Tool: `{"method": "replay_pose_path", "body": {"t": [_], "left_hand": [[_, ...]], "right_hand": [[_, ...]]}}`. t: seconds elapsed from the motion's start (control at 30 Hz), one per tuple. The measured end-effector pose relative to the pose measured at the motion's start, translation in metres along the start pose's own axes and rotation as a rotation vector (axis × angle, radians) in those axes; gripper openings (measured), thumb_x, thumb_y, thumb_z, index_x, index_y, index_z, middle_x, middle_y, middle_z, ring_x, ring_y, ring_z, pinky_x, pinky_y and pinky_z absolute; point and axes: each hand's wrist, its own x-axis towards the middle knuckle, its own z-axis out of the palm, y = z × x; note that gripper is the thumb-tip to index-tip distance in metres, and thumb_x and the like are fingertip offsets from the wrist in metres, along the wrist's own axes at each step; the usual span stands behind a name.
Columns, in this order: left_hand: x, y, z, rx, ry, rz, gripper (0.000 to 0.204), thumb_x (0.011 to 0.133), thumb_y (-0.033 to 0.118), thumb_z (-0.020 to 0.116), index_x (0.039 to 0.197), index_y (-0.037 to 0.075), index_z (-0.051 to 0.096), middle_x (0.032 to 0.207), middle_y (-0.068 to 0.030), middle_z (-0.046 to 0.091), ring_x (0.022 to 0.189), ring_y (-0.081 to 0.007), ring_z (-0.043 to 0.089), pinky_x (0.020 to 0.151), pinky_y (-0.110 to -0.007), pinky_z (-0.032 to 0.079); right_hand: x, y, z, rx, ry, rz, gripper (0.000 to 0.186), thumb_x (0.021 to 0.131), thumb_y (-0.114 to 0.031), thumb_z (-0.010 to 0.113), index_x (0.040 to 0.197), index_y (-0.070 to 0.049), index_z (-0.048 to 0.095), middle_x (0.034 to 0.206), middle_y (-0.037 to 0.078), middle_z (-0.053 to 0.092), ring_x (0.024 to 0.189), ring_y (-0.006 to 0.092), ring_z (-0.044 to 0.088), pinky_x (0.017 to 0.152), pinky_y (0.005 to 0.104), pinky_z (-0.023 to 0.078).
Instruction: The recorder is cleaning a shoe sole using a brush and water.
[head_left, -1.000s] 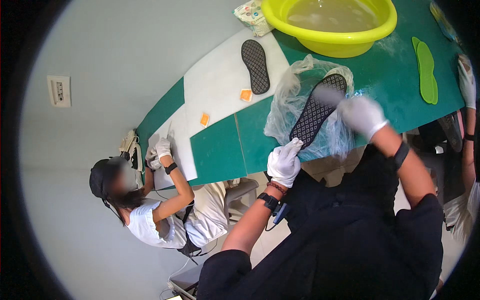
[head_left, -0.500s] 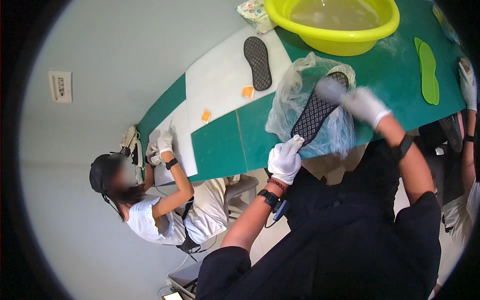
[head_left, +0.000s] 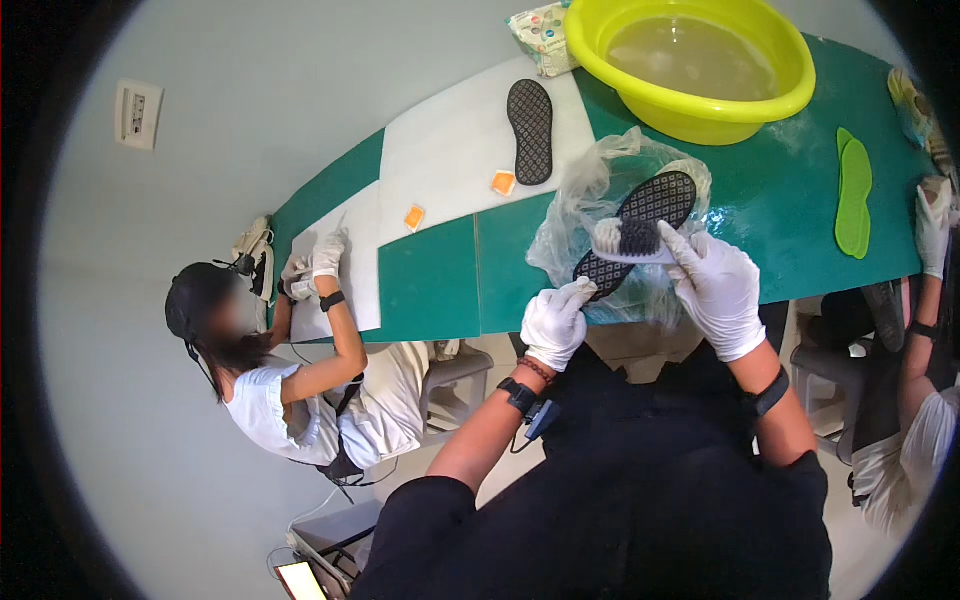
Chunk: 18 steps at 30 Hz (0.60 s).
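A black shoe sole [head_left: 660, 197] with a diamond tread lies slanted, tread up, over a crumpled clear plastic bag [head_left: 570, 215]. My white-gloved left hand [head_left: 555, 322] pinches the sole's near end. In my right hand [head_left: 718, 290], also gloved, is a scrub brush [head_left: 636, 243] with dark and pale bristles. It sits across the middle of the sole and hides part of the tread; whether the bristles press on it I cannot tell.
Behind stands a yellow basin [head_left: 700, 110] of cloudy water, with a soft package [head_left: 543, 38] beside it. Another black sole [head_left: 531, 132] and two orange packets [head_left: 503, 183] lie left. Green insoles [head_left: 853, 195] lie right. A person [head_left: 290, 400] works at left; another's gloved hand [head_left: 933, 228] rests right.
My right hand and the brush have come nearer, from the sole's far end to its middle. My left hand keeps its grip. The whole view has shifted slightly.
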Motion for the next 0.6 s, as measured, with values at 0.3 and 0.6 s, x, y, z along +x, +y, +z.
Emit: {"method": "replay_pose_path", "body": {"t": [0.3,0.6], "left_hand": [[0.037,0.044,-0.052,-0.853,-0.012,-0.374,0.064,0.084,0.019,0.079,0.139,0.003,0.049,0.132,-0.0132,0.057,0.101,-0.0219,0.057,0.094,-0.034,0.049],[0.077,0.101,-0.105,-0.909,-0.136,-0.049,0.067,0.074,0.017,0.089,0.132,0.005,0.055,0.131,-0.0124,0.06,0.129,-0.0266,0.055,0.109,-0.039,0.042]], "right_hand": [[-0.012,-0.011,-0.035,0.158,-0.081,-0.015,0.062,0.076,-0.017,0.075,0.137,-0.022,0.065,0.08,0.006,0.051,0.072,0.0262,0.054,0.065,0.0384,0.045],[-0.018,-0.019,-0.069,0.221,-0.059,-0.015,0.063,0.071,-0.013,0.078,0.132,-0.021,0.068,0.08,0.005,0.051,0.075,0.0254,0.056,0.069,0.038,0.046]]}}
